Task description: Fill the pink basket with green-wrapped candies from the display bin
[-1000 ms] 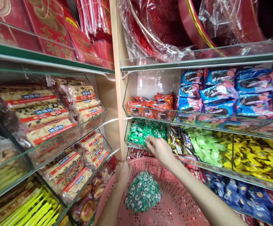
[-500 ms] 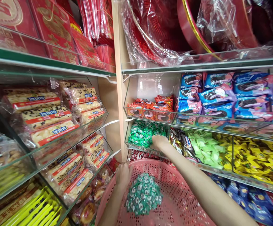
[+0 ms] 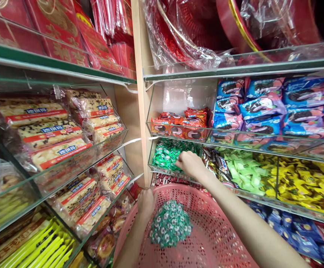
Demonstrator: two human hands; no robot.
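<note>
My left hand [image 3: 146, 203] grips the near-left rim of a pink perforated basket [image 3: 206, 223]. A heap of green wrapped candies [image 3: 170, 224] lies in the basket. My right hand [image 3: 190, 163] reaches into the clear shelf bin of green candies [image 3: 164, 153], fingers curled down among the wrappers; what they hold is hidden.
Clear bins to the right hold dark-wrapped, light green [image 3: 243, 169] and yellow candies [image 3: 304, 182]. Above are red snack packs [image 3: 181, 124] and blue biscuit packs [image 3: 262, 108]. Nougat bars [image 3: 53, 137] fill the left shelves. Red gift boxes sit on top shelves.
My right hand moved from the bin's front edge deeper into the green candies and curled there. The left hand stayed on the basket rim.
</note>
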